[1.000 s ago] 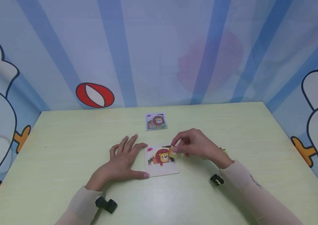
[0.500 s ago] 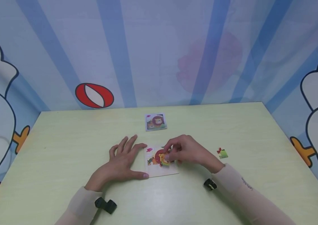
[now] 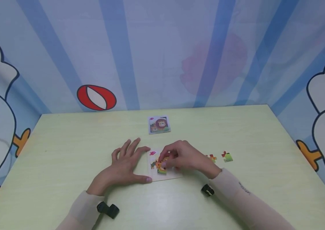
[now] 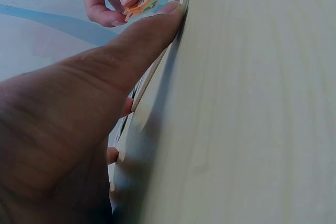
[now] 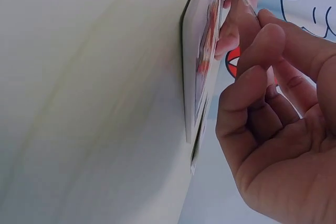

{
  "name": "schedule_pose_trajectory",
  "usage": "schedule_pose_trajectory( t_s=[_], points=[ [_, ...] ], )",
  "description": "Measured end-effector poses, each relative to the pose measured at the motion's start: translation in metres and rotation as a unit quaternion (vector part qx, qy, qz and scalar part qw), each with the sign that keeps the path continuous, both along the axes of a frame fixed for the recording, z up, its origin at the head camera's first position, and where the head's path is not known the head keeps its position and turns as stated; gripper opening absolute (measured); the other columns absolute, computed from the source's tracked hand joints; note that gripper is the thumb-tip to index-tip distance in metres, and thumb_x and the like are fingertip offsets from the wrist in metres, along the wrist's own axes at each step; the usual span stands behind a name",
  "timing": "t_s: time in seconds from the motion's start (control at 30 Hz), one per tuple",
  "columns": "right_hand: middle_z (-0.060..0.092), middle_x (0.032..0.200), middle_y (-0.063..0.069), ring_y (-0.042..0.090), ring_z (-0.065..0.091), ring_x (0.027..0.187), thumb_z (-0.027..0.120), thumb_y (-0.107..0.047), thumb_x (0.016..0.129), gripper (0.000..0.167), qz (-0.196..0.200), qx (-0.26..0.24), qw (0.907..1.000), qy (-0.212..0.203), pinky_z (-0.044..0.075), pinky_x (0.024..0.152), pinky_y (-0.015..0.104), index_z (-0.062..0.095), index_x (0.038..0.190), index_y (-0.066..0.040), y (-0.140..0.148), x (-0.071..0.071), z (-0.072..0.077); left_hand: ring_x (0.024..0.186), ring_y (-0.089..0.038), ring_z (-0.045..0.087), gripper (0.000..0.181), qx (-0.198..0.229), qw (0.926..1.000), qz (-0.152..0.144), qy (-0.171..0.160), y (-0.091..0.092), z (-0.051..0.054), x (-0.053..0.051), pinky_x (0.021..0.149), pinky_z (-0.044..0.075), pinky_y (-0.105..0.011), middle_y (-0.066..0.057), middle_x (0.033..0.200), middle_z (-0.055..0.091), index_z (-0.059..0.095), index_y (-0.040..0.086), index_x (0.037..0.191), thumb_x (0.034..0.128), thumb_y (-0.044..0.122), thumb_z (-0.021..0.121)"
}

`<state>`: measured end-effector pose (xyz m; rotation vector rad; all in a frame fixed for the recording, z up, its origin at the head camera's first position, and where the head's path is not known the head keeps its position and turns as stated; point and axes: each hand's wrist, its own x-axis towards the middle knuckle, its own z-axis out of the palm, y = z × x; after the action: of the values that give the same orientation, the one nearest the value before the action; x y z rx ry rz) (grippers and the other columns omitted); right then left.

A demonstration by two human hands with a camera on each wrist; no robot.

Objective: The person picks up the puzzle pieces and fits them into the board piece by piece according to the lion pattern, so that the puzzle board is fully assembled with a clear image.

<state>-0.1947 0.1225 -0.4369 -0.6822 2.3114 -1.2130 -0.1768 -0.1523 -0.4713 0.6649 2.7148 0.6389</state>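
With our right hand (image 3: 184,156) we pinch a small puzzle piece (image 3: 162,170) between thumb and fingers, just above the puzzle board (image 3: 165,176) on the pale surface (image 3: 64,137); our left hand (image 3: 122,169) spreads relaxed fingers and touches the board's left edge; we see loose pieces (image 3: 227,157) to the right and a picture card (image 3: 159,125) behind

no legible text, dark lettering-like mark (image 3: 244,188) on the right sleeve (image 3: 250,206), too small to read

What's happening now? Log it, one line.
left hand: touches board at left edge | right hand: pinches puzzle piece above board | loose pieces: table, right of board | card: table, beyond board
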Motion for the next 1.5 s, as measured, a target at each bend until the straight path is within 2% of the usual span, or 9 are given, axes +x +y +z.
schedule_pose_trajectory(
  t_s=[0.17, 0.6, 0.93, 1.5],
  points=[
    [0.07, 0.071, 0.006, 0.011, 0.057, 0.055, 0.08, -0.012, 0.095, 0.008, 0.011, 0.001, 0.9999, 0.012, 0.049, 0.059, 0.026, 0.081, 0.099, -0.019, -0.007, -0.001, 0.0, 0.168, -0.046, 0.0, 0.1, 0.002, 1.0, -0.001, 0.0, 0.0, 0.0, -0.001, 0.123, 0.009, -0.075, -0.012, 0.183, 0.007, 0.039, 0.032, 0.162, 0.0801, 0.068, 0.084],
    [0.069, 0.071, -0.003, 0.01, 0.057, 0.055, 0.082, -0.011, 0.093, 0.007, 0.018, 0.022, 0.9996, -0.004, 0.05, 0.061, 0.027, 0.08, 0.096, -0.017, -0.018, -0.001, -0.001, 0.167, -0.047, 0.001, 0.1, 0.001, 1.0, -0.004, 0.004, 0.002, 0.002, -0.002, 0.123, 0.01, -0.075, -0.013, 0.183, 0.007, 0.039, 0.032, 0.162, 0.0805, 0.067, 0.084],
    [0.071, 0.069, 0.002, 0.01, 0.058, 0.054, 0.082, -0.009, 0.094, 0.009, 0.024, 0.043, 0.9987, 0.009, 0.05, 0.063, 0.027, 0.081, 0.097, -0.018, -0.026, 0.001, -0.001, 0.167, -0.047, 0.001, 0.099, 0.0, 1.0, -0.006, 0.003, 0.001, 0.001, -0.003, 0.122, 0.01, -0.075, -0.013, 0.183, 0.008, 0.039, 0.032, 0.162, 0.0811, 0.067, 0.084],
    [0.068, 0.072, -0.006, 0.01, 0.059, 0.067, 0.084, -0.015, 0.094, 0.007, 0.025, 0.129, 0.9895, 0.061, 0.045, 0.066, 0.026, 0.081, 0.098, -0.02, -0.037, 0.002, -0.003, 0.167, -0.047, 0.001, 0.101, 0.003, 1.0, -0.003, 0.002, -0.001, -0.002, -0.001, 0.122, 0.009, -0.076, -0.012, 0.183, 0.008, 0.039, 0.031, 0.162, 0.08, 0.067, 0.085]
  ],
)
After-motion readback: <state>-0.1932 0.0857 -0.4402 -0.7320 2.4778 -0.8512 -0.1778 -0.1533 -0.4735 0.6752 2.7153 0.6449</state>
